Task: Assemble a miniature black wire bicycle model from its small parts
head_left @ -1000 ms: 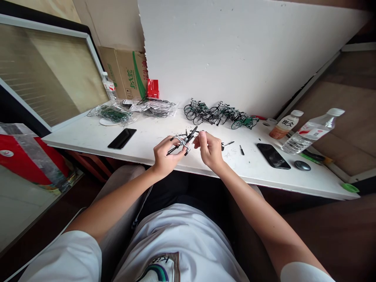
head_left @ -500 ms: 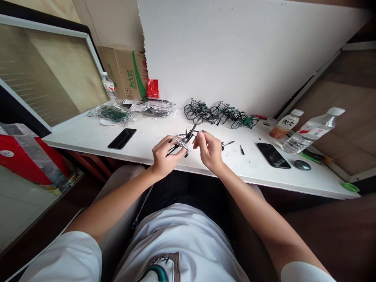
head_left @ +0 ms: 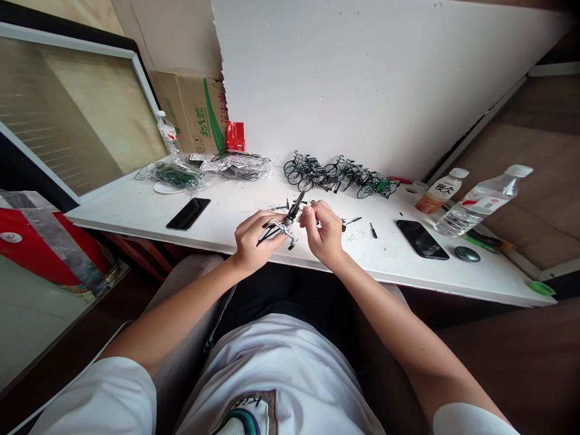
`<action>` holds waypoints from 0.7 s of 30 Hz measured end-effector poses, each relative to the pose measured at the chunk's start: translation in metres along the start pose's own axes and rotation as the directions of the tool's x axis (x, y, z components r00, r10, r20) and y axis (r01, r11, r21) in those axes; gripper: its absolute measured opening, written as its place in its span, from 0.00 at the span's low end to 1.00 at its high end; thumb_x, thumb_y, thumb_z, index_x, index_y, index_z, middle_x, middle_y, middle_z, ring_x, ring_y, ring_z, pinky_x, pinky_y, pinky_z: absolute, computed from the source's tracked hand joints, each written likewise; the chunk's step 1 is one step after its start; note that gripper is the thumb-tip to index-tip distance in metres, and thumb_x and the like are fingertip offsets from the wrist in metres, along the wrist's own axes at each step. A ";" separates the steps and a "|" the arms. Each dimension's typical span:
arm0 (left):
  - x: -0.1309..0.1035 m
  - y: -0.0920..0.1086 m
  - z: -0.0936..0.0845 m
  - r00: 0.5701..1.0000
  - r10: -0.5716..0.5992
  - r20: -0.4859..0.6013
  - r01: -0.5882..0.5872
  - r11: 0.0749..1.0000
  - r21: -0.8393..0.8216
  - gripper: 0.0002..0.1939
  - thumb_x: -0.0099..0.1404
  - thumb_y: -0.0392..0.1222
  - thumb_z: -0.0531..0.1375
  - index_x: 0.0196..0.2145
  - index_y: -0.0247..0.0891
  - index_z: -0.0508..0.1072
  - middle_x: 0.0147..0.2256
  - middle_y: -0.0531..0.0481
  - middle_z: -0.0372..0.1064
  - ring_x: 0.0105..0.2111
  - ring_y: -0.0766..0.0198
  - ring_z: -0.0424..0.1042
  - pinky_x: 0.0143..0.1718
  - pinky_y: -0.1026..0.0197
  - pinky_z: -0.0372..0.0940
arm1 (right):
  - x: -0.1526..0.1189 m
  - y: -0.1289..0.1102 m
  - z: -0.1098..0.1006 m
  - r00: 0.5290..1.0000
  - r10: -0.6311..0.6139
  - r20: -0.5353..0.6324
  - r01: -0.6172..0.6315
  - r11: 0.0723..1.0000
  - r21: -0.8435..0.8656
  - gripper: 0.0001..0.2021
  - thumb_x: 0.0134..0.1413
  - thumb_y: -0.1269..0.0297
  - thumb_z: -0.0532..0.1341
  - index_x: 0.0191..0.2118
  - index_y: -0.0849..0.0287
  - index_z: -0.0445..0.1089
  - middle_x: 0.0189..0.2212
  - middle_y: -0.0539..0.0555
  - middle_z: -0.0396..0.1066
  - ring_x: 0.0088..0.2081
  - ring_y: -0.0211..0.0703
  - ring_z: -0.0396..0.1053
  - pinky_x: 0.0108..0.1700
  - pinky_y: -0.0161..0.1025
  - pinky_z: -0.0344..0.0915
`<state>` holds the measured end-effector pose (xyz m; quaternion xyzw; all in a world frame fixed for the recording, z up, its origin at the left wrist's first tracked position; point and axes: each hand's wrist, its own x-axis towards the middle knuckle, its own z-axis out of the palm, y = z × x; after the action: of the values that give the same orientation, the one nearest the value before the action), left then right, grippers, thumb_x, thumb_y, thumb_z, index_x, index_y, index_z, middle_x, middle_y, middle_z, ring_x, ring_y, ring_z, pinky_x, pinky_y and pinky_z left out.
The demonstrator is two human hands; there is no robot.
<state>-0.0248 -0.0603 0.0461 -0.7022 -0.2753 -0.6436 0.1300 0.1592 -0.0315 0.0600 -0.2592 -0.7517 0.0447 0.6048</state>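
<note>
Pinching a toy bike piece (head_left: 287, 227), the left hand (head_left: 254, 239) sits at its nine o'clock; the right hand (head_left: 326, 231), curled at three, hides its hold.

The handlebar (head_left: 286, 228) gleams like metal — the tabletop (head_left: 226, 208) smooth, the carton (head_left: 188, 112) matt cardboard.

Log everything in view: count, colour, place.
miniature bicycle part: one, black-silver, centre
miniature bicycles: several, green-black, back centre
loose pieces: several, black, centre
bagged parts: several, mixed, back left
smartphones: two, black, left and right
water bottles: two, clear, back left and right
drink bottle: one, orange, right
rounded object: one, dark, right
carton: one, brown, back left
packet: one, red, beside carton
package: one, red, lower left
tall panel: one, white, back
table: one, white, centre
shirt: one, white, bottom
left hand: one, bare, holding bicycle part
right hand: one, bare, near it
</note>
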 end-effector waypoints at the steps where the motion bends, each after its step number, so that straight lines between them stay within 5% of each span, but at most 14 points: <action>1: -0.001 0.000 0.000 1.000 -0.006 0.003 0.006 1.000 0.002 0.10 0.67 0.37 0.72 0.46 0.40 0.80 0.40 0.46 0.83 0.39 0.60 0.83 0.45 0.59 0.75 | 0.000 0.000 -0.001 1.000 0.022 0.010 -0.022 1.000 0.009 0.22 0.80 0.57 0.54 0.29 0.54 0.68 0.25 0.52 0.71 0.31 0.44 0.67 0.38 0.46 0.65; 10: 0.004 0.003 0.000 0.999 0.019 -0.041 -0.019 1.000 -0.003 0.10 0.67 0.33 0.72 0.44 0.39 0.80 0.39 0.47 0.83 0.38 0.61 0.83 0.44 0.61 0.76 | -0.004 0.005 0.001 0.999 0.034 -0.026 -0.032 0.998 0.050 0.08 0.74 0.56 0.62 0.42 0.53 0.69 0.36 0.54 0.72 0.34 0.43 0.69 0.33 0.42 0.66; 21: 0.000 -0.004 -0.001 0.995 0.097 -0.009 -0.097 0.995 -0.022 0.17 0.66 0.30 0.72 0.51 0.40 0.79 0.43 0.46 0.83 0.42 0.60 0.84 0.48 0.60 0.77 | -0.003 -0.001 -0.001 0.981 0.175 0.079 -0.183 0.977 0.110 0.25 0.81 0.50 0.50 0.32 0.55 0.70 0.28 0.53 0.74 0.32 0.42 0.73 0.38 0.43 0.68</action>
<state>-0.0273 -0.0577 0.0458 -0.7138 -0.2332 -0.6422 0.1540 0.1605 -0.0345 0.0578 -0.2883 -0.7417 0.1521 0.5862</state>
